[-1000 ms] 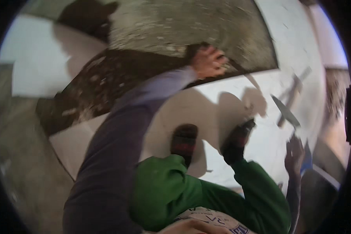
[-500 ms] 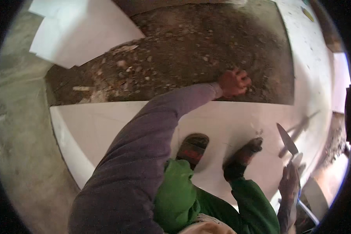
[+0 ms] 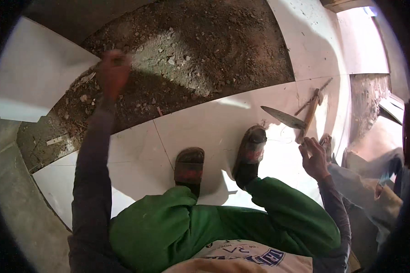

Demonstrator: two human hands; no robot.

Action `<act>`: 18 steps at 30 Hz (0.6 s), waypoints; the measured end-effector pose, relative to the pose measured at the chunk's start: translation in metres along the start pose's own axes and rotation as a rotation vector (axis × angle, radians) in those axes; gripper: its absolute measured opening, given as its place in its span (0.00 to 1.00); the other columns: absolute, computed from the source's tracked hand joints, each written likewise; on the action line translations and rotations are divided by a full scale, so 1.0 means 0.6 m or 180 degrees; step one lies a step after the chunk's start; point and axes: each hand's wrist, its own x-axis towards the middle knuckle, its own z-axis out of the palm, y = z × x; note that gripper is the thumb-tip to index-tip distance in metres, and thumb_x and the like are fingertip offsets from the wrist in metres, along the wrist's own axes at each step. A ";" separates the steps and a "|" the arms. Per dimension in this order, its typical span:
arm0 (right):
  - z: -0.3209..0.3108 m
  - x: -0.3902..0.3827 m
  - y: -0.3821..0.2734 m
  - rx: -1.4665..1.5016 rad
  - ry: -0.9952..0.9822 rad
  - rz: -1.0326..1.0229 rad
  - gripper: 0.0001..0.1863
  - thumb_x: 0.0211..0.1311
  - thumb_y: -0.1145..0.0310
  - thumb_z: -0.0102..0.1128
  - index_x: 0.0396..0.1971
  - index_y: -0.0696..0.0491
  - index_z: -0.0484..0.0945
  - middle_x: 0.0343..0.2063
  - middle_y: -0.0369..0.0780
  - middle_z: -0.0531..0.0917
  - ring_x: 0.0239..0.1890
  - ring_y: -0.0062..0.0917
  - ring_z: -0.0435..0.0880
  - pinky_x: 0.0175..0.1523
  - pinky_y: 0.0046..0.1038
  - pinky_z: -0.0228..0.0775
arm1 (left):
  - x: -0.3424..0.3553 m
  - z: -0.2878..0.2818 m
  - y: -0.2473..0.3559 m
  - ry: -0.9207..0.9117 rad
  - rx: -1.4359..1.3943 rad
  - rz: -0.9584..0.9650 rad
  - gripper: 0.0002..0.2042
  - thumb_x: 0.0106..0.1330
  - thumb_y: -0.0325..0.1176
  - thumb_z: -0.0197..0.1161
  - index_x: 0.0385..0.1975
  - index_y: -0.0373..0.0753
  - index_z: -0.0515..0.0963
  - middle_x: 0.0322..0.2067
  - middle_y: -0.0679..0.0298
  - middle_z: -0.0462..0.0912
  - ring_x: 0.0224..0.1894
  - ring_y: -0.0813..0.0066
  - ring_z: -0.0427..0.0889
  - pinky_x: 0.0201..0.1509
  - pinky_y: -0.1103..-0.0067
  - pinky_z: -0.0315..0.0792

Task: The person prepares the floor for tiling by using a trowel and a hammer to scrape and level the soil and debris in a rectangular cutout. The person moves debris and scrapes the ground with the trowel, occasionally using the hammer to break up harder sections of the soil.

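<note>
My right hand is closed on a trowel at the right, over the white tiles. The trowel's pointed metal blade points away to the left, above the floor. Past the blade lies a wooden-handled tool with a dark, narrow crosspiece, probably a hammer. At the far left my left hand reaches over the bare soil, which is strewn with small stones. Motion smears its fingers, so I cannot make out their pose. Beside it is the corner of a white tile stack.
White floor tiles lie under my sandalled feet and border the soil. A concrete strip runs along the left. On the right, another person's leg in torn trousers comes close to my right arm.
My left hand has swung left across the soil to the tile stack. My view has turned, and the other person's leg now shows at the right. The trowel is still in my right hand.
</note>
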 end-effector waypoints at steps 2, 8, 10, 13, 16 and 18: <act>0.009 0.005 0.007 -0.0115 0.0183 -0.0264 0.12 0.72 0.71 0.64 0.50 0.60 0.80 0.39 0.49 0.85 0.39 0.44 0.90 0.44 0.43 0.81 | -0.011 -0.151 -0.211 0.0531 0.0961 0.0133 0.22 0.69 0.44 0.77 0.56 0.42 0.80 0.48 0.53 0.87 0.42 0.59 0.89 0.47 0.63 0.84; 0.015 0.059 -0.014 -0.0049 0.0229 -0.0151 0.12 0.72 0.68 0.66 0.48 0.59 0.85 0.41 0.50 0.90 0.40 0.44 0.93 0.45 0.41 0.85 | -0.128 -0.239 -0.233 0.1168 0.3106 -0.0025 0.30 0.77 0.51 0.66 0.71 0.40 0.73 0.64 0.47 0.79 0.67 0.49 0.78 0.72 0.55 0.74; 0.011 0.110 -0.043 -0.0178 0.0053 -0.0136 0.13 0.73 0.66 0.66 0.49 0.58 0.87 0.42 0.50 0.92 0.43 0.42 0.93 0.48 0.40 0.86 | -0.160 -0.164 -0.144 0.0899 0.1540 0.0415 0.30 0.79 0.49 0.63 0.73 0.39 0.71 0.69 0.43 0.75 0.74 0.42 0.71 0.78 0.52 0.66; 0.019 0.207 -0.059 -0.0323 0.0088 -0.1025 0.14 0.74 0.63 0.66 0.50 0.56 0.88 0.45 0.49 0.92 0.43 0.41 0.93 0.48 0.40 0.87 | -0.221 -0.037 -0.013 0.0291 0.1091 -0.0186 0.28 0.77 0.45 0.65 0.71 0.35 0.73 0.72 0.41 0.70 0.78 0.39 0.64 0.80 0.51 0.61; 0.025 0.304 -0.111 -0.1016 0.0163 -0.1253 0.16 0.76 0.59 0.63 0.52 0.54 0.88 0.47 0.47 0.92 0.41 0.40 0.93 0.47 0.39 0.87 | -0.274 0.081 0.087 -0.0225 0.0546 0.0117 0.30 0.78 0.47 0.62 0.73 0.34 0.71 0.74 0.38 0.67 0.78 0.33 0.63 0.82 0.46 0.56; 0.041 0.366 -0.149 -0.0953 -0.0177 -0.1228 0.18 0.78 0.55 0.60 0.52 0.53 0.87 0.45 0.48 0.92 0.40 0.40 0.93 0.47 0.42 0.87 | -0.293 0.131 0.175 -0.0568 0.0619 0.0719 0.28 0.76 0.42 0.65 0.71 0.34 0.74 0.72 0.39 0.71 0.76 0.34 0.66 0.82 0.47 0.58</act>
